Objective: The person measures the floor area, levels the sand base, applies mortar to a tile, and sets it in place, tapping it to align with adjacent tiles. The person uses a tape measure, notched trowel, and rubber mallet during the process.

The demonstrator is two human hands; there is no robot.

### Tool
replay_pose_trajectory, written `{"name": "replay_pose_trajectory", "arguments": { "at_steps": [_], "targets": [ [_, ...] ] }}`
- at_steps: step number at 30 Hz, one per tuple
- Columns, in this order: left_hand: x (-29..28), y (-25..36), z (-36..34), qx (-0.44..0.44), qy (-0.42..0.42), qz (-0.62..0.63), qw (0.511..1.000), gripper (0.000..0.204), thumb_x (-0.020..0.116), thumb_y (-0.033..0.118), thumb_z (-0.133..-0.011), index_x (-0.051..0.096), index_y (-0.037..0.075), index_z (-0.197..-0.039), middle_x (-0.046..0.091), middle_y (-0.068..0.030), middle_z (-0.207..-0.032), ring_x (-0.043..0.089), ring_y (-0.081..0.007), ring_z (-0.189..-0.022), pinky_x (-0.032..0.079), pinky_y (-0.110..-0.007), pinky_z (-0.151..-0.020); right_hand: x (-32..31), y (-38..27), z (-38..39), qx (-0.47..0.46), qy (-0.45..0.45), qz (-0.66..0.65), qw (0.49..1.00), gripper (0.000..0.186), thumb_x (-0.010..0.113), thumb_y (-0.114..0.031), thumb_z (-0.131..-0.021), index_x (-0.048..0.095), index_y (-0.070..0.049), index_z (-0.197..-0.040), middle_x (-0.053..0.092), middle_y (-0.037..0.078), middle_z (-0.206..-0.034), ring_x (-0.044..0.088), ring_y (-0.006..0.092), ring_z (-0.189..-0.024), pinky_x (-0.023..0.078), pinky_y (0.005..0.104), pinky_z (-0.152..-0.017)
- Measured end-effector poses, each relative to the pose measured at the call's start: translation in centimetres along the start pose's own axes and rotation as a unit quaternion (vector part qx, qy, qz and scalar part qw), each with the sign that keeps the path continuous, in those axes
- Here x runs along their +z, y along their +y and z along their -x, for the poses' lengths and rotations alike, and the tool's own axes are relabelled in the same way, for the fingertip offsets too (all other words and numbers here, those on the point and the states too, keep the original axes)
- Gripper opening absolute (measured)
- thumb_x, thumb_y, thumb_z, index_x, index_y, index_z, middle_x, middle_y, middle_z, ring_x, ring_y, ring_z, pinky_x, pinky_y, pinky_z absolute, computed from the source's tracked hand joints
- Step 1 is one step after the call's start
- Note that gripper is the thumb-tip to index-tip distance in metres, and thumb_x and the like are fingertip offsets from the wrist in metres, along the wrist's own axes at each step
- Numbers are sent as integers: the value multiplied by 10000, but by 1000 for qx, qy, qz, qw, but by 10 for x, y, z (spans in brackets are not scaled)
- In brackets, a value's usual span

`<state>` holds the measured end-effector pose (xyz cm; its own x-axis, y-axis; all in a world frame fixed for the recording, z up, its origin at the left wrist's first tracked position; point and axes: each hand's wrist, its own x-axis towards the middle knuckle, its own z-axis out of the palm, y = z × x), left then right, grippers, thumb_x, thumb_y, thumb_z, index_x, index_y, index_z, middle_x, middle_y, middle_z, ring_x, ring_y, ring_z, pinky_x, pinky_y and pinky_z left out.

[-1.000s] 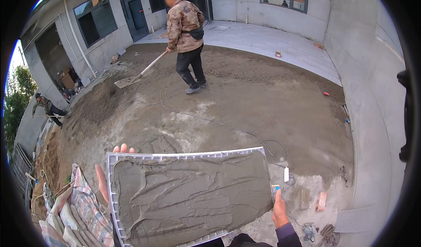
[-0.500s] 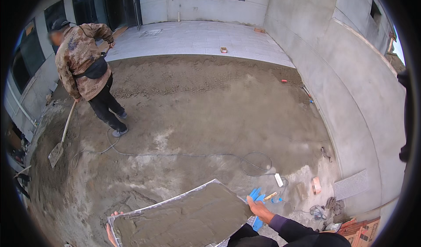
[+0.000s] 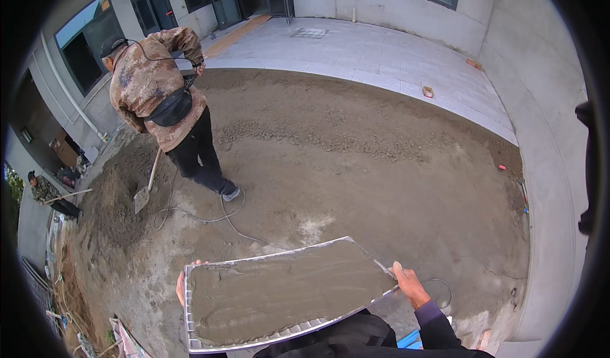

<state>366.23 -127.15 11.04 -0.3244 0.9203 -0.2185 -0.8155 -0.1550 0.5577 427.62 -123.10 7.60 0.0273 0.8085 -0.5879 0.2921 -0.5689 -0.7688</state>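
A large rectangular tile (image 3: pixel 289 288) is held out in front of me, its upper face spread with wet grey mortar and its pale ribbed rim showing along the near and left sides. My left hand (image 3: pixel 181 287) grips its left end; only some fingers show past the edge. At the right end, my right hand (image 3: pixel 410 284) is closed on the tile's edge, thumb on top. Below the tile, parts of my dark clothing show.
A co-worker (image 3: pixel 166 97) in a camouflage jacket stands ahead left with a shovel (image 3: pixel 151 183). Another person (image 3: pixel 49 193) stands farther left with a long handle. A cable (image 3: pixel 203 219) crosses the mortar bed (image 3: pixel 381 186). Laid pale tiles (image 3: pixel 356 50) lie beyond, beside a wall (image 3: pixel 540 104).
My view has swung left, bringing the second person into sight. The mortar-covered tile is still in both my hands and now lies more level. The co-worker remains bent over the shovel.
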Motion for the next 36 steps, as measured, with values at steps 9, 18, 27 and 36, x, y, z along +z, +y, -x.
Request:
{"name": "replay_pose_trajectory", "arguments": {
  "at_steps": [9, 18, 27, 36],
  "targets": [
    [86, 1, -288, 41, 86, -6, 995, 469, 462, 355, -1034, 652, -41, -1199, 695, -197, -1255, 589, -426, -1272, 436, -541, -1137, -13, -275, -307, -21, -41, 21, 999, 738, 409, -589, -1083, 743, 64, -1156, 689, 102, -757, 594, 157, -542, 495, 316, -553],
    [124, -25, -665, 37, 114, 63, 991, 504, 440, 378, -1028, 703, -35, -1149, 722, -185, -1202, 627, -414, -1213, 441, -552, -1128, 33, -501, -619, -83, 70, -25, 994, 856, 377, -648, -1065, 729, 132, -1093, 656, 94, -671, 553, 158, -503, 420, 302, -460],
    [171, -35, -979, 46, 60, 54, 996, 490, 411, 364, -1054, 718, -11, -1128, 729, -160, -1228, 626, -396, -1240, 438, -516, -1145, 77, -652, -885, -139, 147, -224, 954, 780, 423, -613, -1073, 701, 114, -1116, 714, 119, -856, 636, 187, -735, 483, 330, -675],
    [132, -19, -1198, 123, 78, 79, 986, 544, 380, 364, -1063, 694, -30, -1268, 681, -181, -1346, 533, -418, -1354, 359, -519, -1205, 194, -841, -1198, -195, 90, -160, 963, 730, 470, -555, -1082, 711, 134, -1075, 730, 138, -923, 669, 203, -835, 519, 332, -810]
  ]
}}
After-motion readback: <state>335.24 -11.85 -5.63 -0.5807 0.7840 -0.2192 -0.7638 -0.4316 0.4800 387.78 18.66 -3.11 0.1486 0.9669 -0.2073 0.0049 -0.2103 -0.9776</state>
